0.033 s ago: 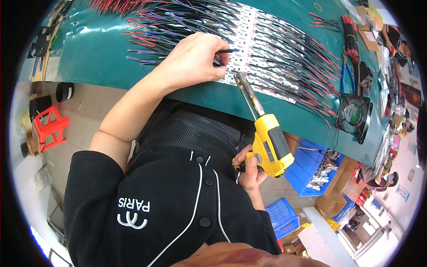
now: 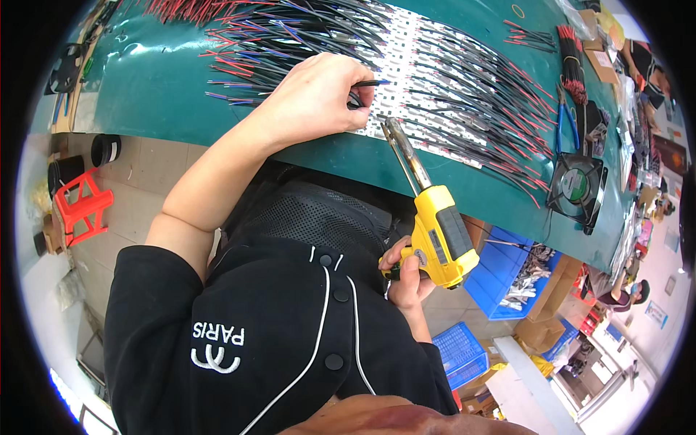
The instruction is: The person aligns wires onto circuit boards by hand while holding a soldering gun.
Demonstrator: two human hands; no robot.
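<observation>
My left hand (image 2: 322,98) is closed over the near end of a row of white LED strip boards (image 2: 399,65). Between its thumb and fingers is a black wire (image 2: 368,83) with a bluish end, which points right. My right hand (image 2: 407,275) grips a yellow and black soldering gun (image 2: 441,239) by its handle, below the table edge. The gun's long metal tip (image 2: 406,152) slants up and left and ends close to the boards, a little right of my left fingers. Whether the tip touches a board I cannot tell. Black wires with red ends (image 2: 500,101) fan out to the right.
More black, red and blue wires (image 2: 290,36) spread left of the boards on the green table mat (image 2: 167,101). At right are a small black fan (image 2: 576,187), blue-handled pliers (image 2: 565,127) and a wire bundle (image 2: 573,69). A blue bin (image 2: 493,283) stands below; a red stool (image 2: 83,206) is left.
</observation>
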